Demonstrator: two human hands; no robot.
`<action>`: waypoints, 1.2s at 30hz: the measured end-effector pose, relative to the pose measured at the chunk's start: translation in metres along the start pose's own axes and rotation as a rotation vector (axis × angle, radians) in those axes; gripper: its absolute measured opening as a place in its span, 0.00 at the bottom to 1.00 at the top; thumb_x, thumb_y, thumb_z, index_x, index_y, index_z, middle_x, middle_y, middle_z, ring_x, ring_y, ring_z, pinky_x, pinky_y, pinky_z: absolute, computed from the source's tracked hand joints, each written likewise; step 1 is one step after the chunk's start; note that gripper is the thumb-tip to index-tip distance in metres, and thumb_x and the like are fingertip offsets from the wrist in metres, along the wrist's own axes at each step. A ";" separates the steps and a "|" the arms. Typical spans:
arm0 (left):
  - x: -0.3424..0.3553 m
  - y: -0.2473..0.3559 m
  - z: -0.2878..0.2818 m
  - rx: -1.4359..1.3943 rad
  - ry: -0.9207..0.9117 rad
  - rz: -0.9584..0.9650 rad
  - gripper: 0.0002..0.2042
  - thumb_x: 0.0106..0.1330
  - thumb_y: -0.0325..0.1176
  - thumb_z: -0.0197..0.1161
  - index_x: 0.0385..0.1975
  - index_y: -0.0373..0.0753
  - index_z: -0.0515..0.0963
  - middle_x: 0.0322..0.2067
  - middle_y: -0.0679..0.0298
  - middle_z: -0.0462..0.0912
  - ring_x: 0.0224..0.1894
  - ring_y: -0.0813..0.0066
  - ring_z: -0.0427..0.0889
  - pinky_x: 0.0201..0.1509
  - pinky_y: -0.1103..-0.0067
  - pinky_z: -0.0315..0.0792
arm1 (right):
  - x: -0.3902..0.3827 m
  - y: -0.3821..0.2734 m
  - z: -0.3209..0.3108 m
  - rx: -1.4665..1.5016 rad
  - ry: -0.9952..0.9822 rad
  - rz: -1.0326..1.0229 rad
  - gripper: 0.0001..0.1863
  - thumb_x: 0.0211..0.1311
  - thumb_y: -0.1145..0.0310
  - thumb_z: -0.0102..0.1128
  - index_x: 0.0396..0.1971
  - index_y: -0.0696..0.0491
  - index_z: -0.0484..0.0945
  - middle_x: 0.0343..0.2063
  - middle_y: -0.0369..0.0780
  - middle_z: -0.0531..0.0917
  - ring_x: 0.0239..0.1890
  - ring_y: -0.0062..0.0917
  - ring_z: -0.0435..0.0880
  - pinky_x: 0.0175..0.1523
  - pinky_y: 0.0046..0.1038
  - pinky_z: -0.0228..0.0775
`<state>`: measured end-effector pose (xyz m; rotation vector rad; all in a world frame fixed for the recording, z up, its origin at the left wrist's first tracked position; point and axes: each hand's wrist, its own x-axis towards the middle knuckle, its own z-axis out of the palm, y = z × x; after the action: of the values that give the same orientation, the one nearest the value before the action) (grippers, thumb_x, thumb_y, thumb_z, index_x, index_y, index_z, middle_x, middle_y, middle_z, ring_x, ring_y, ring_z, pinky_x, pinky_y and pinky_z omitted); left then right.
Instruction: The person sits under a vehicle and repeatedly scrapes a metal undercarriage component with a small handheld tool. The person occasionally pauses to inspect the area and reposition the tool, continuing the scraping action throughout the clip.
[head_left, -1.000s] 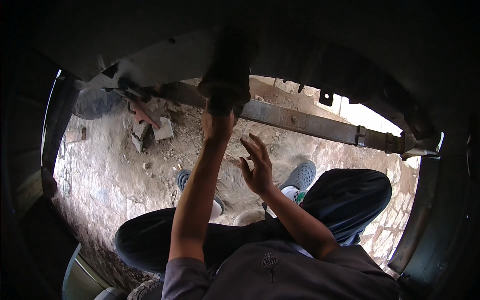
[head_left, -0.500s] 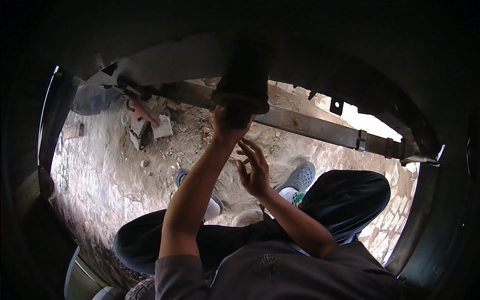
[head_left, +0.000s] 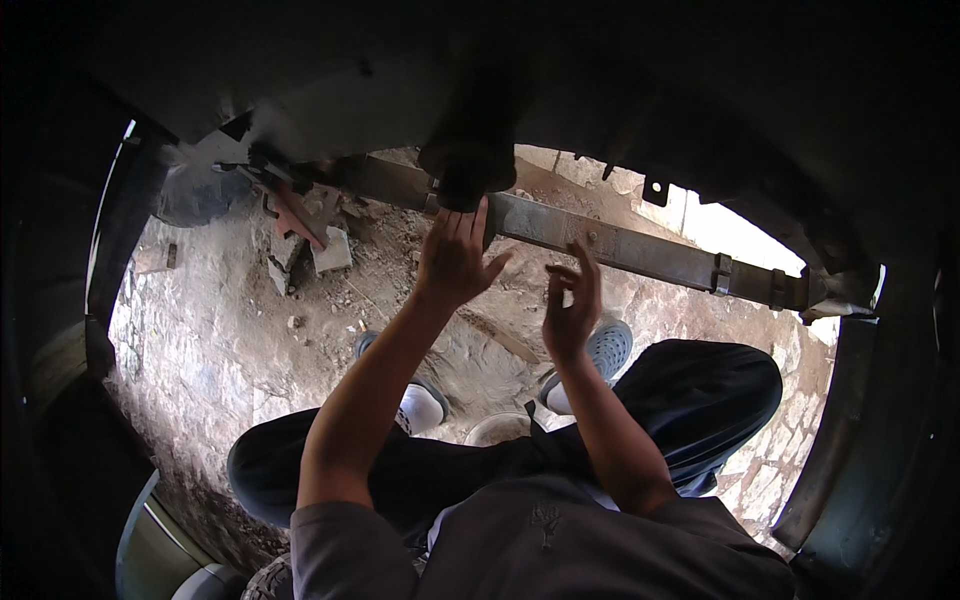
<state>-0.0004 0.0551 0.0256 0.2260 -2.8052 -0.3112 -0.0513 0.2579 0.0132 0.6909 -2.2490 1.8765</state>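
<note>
Your left hand [head_left: 451,264] has its thumb spread wide, fingertips at the lower end of the dark cylinder [head_left: 467,168] — your right hand [head_left: 572,312], half-curled, holds nothing near the metal bar [head_left: 650,256].

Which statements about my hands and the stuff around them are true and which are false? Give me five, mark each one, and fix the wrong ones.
1. The left hand has its fingers extended toward the lower end of a dark cylindrical part. True.
2. The right hand is clenched in a tight fist. False: it is partly open, with the index finger extended.
3. A long metal bar crosses the view from side to side. True.
4. The reddish piece is to the right of both hands. False: it is to the left of both.
5. The shoe on the right foot has holes in its upper. True.
</note>
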 end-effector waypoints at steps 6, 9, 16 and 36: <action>0.018 -0.015 0.001 0.060 0.067 -0.078 0.46 0.69 0.61 0.64 0.71 0.23 0.64 0.73 0.36 0.66 0.78 0.46 0.63 0.83 0.59 0.52 | 0.074 -0.005 0.018 -0.309 -0.110 -0.214 0.27 0.67 0.75 0.63 0.66 0.52 0.76 0.59 0.48 0.81 0.60 0.42 0.83 0.61 0.43 0.76; 0.023 0.001 0.009 0.090 0.080 -0.106 0.49 0.66 0.62 0.67 0.72 0.23 0.64 0.73 0.37 0.65 0.78 0.46 0.62 0.84 0.59 0.51 | 0.110 0.017 0.012 -0.622 -0.339 -0.263 0.25 0.74 0.55 0.60 0.65 0.50 0.78 0.62 0.47 0.80 0.63 0.42 0.80 0.68 0.43 0.70; -0.005 -0.004 0.002 0.121 0.066 -0.003 0.50 0.65 0.64 0.69 0.71 0.22 0.64 0.73 0.37 0.65 0.79 0.46 0.61 0.84 0.59 0.51 | 0.112 0.032 0.002 -0.813 -0.576 -0.164 0.30 0.77 0.41 0.51 0.62 0.49 0.81 0.51 0.44 0.88 0.57 0.40 0.86 0.67 0.40 0.71; -0.017 -0.006 -0.012 0.133 -0.032 0.067 0.50 0.63 0.63 0.70 0.70 0.21 0.66 0.72 0.36 0.67 0.78 0.45 0.62 0.85 0.61 0.48 | 0.116 0.036 -0.006 -0.741 -0.575 -0.120 0.22 0.77 0.48 0.54 0.50 0.51 0.85 0.47 0.43 0.89 0.54 0.40 0.86 0.65 0.40 0.71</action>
<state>0.0200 0.0505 0.0310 0.1577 -2.8602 -0.1135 -0.1704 0.2381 0.0266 1.2670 -2.8537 0.7067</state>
